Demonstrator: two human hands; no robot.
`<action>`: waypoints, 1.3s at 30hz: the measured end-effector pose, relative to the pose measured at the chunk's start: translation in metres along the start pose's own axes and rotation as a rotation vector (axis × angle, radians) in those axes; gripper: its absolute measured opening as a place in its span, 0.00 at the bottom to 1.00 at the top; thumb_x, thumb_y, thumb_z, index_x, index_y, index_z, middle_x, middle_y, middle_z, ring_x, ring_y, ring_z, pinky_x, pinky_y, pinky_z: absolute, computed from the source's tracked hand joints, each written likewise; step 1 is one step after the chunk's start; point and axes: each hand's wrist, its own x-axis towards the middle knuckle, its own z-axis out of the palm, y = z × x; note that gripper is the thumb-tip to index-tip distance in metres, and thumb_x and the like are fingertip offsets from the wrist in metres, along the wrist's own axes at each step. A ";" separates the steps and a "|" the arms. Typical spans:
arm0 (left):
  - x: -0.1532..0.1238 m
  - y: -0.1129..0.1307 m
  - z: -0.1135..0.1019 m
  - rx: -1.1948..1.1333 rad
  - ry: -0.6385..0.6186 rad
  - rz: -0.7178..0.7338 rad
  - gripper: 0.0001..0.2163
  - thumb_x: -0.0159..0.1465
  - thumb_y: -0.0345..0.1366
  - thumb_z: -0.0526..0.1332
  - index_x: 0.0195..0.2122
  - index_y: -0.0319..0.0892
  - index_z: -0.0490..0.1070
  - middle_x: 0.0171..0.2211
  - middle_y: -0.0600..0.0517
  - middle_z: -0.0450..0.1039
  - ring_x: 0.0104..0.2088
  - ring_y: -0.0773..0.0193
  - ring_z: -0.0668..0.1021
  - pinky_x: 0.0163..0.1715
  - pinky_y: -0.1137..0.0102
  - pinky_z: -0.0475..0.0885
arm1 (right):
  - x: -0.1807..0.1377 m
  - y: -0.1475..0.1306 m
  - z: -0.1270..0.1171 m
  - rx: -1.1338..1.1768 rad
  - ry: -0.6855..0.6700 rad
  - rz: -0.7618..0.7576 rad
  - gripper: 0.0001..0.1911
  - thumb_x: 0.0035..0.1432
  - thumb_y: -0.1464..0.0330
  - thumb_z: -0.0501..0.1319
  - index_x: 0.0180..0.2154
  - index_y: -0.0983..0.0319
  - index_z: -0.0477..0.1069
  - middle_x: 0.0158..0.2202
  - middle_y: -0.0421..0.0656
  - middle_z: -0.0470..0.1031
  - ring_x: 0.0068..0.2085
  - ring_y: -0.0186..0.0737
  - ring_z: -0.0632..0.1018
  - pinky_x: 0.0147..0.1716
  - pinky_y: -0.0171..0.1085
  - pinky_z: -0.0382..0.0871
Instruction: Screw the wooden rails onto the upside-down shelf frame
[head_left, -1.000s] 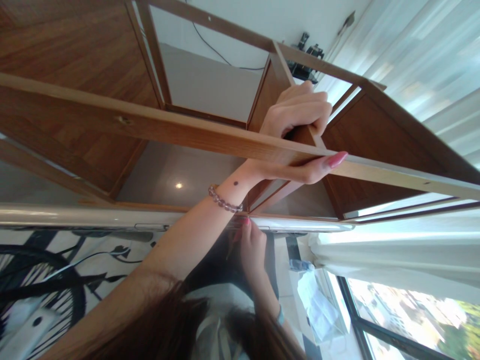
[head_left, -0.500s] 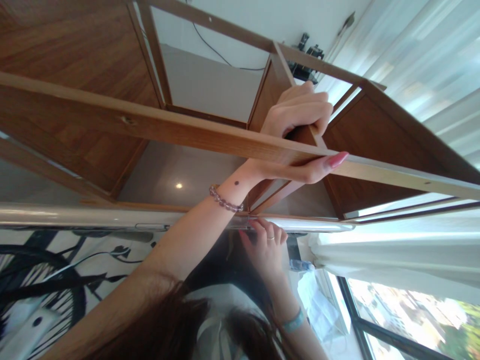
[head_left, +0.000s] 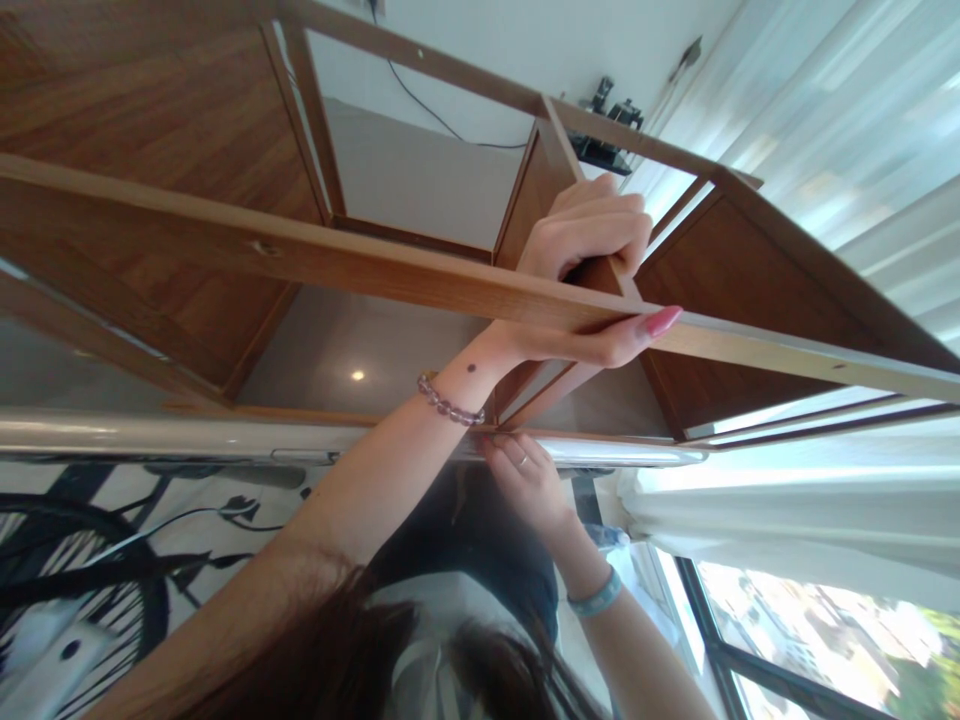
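Note:
A brown wooden shelf frame (head_left: 337, 265) with open compartments fills the upper view. My left hand (head_left: 592, 240), with a bead bracelet on its wrist, is wrapped round an upright divider where it meets the long front rail; the thumb lies along the rail's underside. My right hand (head_left: 529, 480), wearing a ring and a teal wristband, reaches up to the frame's lower rail just under my left wrist. Its fingers are held together and their tips are hidden there. My hair shows along the bottom edge.
A glossy pale rounded edge (head_left: 150, 435) runs beneath the frame. White curtains (head_left: 787, 500) and a window (head_left: 825, 640) are at the right. A black fan (head_left: 75, 560) stands at the lower left. A black device (head_left: 607, 110) and a cable (head_left: 420, 100) sit by the white wall.
My right hand rose and turned, its fingers now pointing up-left under my left wrist. My left hand kept its grip; the frame shifted slightly.

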 end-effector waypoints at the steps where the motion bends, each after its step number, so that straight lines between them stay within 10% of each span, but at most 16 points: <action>1: 0.000 0.000 0.000 0.022 -0.013 -0.003 0.18 0.66 0.49 0.48 0.27 0.40 0.61 0.30 0.52 0.54 0.41 0.60 0.70 0.43 0.56 0.67 | 0.001 -0.003 0.002 0.018 0.013 0.039 0.11 0.66 0.73 0.53 0.38 0.58 0.73 0.33 0.42 0.76 0.34 0.36 0.74 0.35 0.35 0.70; 10: 0.001 0.004 -0.004 0.046 0.068 -0.079 0.25 0.67 0.54 0.38 0.27 0.40 0.60 0.28 0.53 0.51 0.37 0.63 0.69 0.42 0.56 0.67 | 0.005 -0.048 0.015 0.182 0.310 0.655 0.10 0.65 0.65 0.55 0.32 0.61 0.67 0.28 0.40 0.74 0.29 0.33 0.74 0.30 0.33 0.68; 16: 0.004 0.003 -0.002 -0.171 0.181 -0.051 0.23 0.66 0.55 0.43 0.27 0.41 0.58 0.27 0.53 0.55 0.38 0.63 0.71 0.43 0.57 0.67 | 0.015 -0.067 0.014 0.774 0.478 1.102 0.14 0.60 0.58 0.59 0.29 0.61 0.64 0.27 0.40 0.77 0.29 0.36 0.77 0.30 0.34 0.71; 32: 0.003 0.003 -0.001 -0.276 0.230 -0.079 0.22 0.65 0.57 0.45 0.27 0.42 0.58 0.26 0.54 0.56 0.37 0.63 0.73 0.41 0.57 0.70 | 0.017 -0.067 0.016 0.869 0.537 1.125 0.15 0.58 0.57 0.62 0.28 0.61 0.66 0.29 0.43 0.79 0.31 0.39 0.80 0.33 0.37 0.73; 39: -0.001 0.003 -0.010 -0.129 -0.005 -0.219 0.30 0.63 0.62 0.37 0.27 0.40 0.61 0.29 0.53 0.60 0.42 0.62 0.74 0.46 0.56 0.71 | 0.011 -0.071 0.018 0.958 0.639 1.160 0.14 0.63 0.57 0.57 0.31 0.60 0.62 0.30 0.42 0.79 0.30 0.36 0.79 0.34 0.37 0.72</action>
